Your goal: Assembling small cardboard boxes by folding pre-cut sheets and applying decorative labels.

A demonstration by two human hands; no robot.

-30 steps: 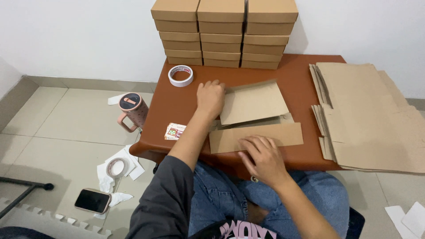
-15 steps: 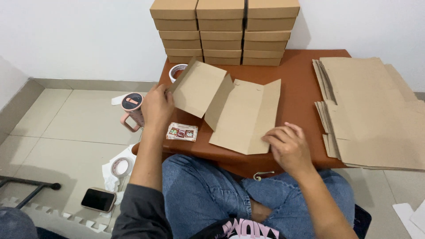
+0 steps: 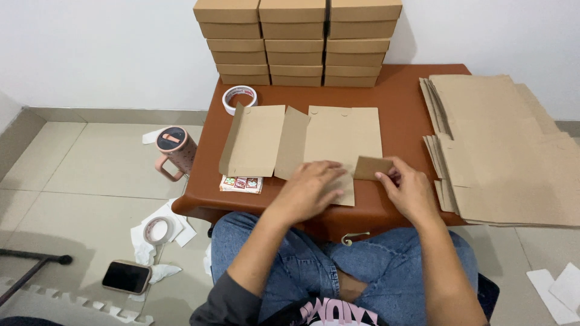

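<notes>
An unfolded brown cardboard box blank (image 3: 329, 136) lies flat on the reddish-brown low table (image 3: 402, 90), its left panels slightly raised. My left hand (image 3: 313, 188) presses flat on the blank's near edge. My right hand (image 3: 408, 188) pinches a small side flap (image 3: 371, 167) at the blank's near right corner and folds it up. A roll of tape (image 3: 240, 98) lies beyond the blank's far left corner.
Three stacks of assembled brown boxes (image 3: 296, 41) stand against the wall at the table's back. A pile of flat blanks (image 3: 507, 151) covers the right side. A sticker sheet (image 3: 241, 183) lies at the near left. On the floor: pink tumbler (image 3: 174, 151), tape roll (image 3: 157, 230), phone (image 3: 126, 277), paper scraps.
The folded blank has been opened out and laid flat across the table. My left hand came back from the left panel to the near edge; my right hand took hold of the side flap.
</notes>
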